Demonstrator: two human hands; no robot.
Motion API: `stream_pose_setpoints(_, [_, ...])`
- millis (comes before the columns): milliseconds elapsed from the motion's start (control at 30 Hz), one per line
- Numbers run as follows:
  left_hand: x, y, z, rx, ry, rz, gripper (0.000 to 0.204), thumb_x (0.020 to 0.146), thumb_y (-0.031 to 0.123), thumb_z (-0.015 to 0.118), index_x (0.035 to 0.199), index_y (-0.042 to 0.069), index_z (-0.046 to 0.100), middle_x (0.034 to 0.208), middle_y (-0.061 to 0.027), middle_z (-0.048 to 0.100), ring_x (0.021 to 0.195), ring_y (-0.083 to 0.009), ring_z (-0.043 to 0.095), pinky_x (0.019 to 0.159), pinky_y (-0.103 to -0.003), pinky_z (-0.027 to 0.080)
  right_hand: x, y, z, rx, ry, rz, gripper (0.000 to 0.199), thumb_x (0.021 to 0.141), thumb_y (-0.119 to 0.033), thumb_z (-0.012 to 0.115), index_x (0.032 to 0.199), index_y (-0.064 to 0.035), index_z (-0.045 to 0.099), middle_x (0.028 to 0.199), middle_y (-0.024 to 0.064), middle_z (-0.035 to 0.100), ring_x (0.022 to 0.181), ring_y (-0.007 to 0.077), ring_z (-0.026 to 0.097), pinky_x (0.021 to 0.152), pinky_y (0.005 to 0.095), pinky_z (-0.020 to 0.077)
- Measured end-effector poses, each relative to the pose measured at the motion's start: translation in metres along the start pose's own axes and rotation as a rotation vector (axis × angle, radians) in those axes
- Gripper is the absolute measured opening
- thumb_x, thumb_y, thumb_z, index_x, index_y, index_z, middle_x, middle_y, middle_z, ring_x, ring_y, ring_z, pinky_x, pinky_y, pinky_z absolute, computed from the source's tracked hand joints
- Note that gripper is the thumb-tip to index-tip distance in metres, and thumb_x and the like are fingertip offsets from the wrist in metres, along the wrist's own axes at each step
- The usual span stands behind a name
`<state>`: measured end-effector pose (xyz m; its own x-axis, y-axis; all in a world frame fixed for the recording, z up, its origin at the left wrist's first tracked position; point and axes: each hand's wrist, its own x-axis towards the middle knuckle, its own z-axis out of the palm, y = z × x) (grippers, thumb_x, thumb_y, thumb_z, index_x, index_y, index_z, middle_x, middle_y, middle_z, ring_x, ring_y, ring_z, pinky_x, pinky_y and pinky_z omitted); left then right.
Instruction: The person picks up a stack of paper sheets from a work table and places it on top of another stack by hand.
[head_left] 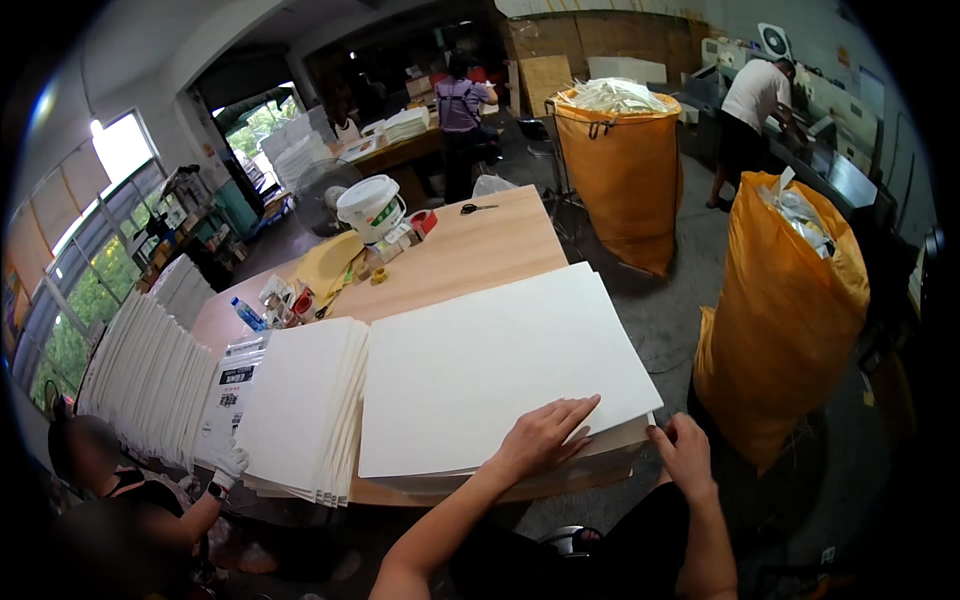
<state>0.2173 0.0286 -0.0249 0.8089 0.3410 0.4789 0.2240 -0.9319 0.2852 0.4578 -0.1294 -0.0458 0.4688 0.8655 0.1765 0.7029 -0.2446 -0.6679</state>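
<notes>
A stack of large white sheets point(490, 350) lies in front of me on the table. Flat across the near right part of the top sheet rests my left hand point(545, 437), its fingers stretched out and holding nothing. At the near right corner of the stack, my right hand point(686, 458) has its fingers curled in against the sheet edges. The thumb side touches just below the top sheet's corner, which sits slightly raised over the sheets beneath. How many sheets it grips is hidden.
Left of my stack is a fanned pile of white sheets point(300, 405), touched by a co-worker's gloved hand point(231, 463). Behind stand a white bucket point(371, 208), tape rolls and scissors point(477, 209) on the wooden table point(500, 245). Two orange sacks point(620, 190) point(785, 310) stand at right.
</notes>
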Motion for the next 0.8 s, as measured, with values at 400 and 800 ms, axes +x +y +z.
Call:
stream_pose_setpoints(400, [0.005, -0.008, 0.007, -0.172, 0.034, -0.083, 0.039, 0.093, 0.008, 0.065, 0.126, 0.028, 0.07, 0.15, -0.0169, 0.053, 0.106, -0.0322, 0.071, 0.088, -0.04, 0.062, 0.037, -0.056, 0.013, 0.895, -0.02, 0.137, 0.039, 0.095, -0.032, 0.073, 0.077, -0.0027, 0.055, 0.065, 0.0079, 0.059, 0.059, 0.0197, 0.061, 0.057, 0.0339, 0.0479])
stream_pose_setpoints(800, [0.012, 0.002, -0.012, -0.25, -0.093, -0.127, 0.057, 0.071, 0.035, 0.094, 0.121, 0.018, 0.074, 0.145, -0.014, 0.055, 0.117, -0.0369, 0.068, 0.096, -0.045, 0.058, 0.042, -0.04, 0.017, 1.211, -0.179, 0.168, 0.031, 0.103, -0.026, 0.062, 0.078, -0.0075, 0.059, 0.064, 0.0008, 0.059, 0.056, 0.0093, 0.059, 0.052, 0.0243, 0.0454])
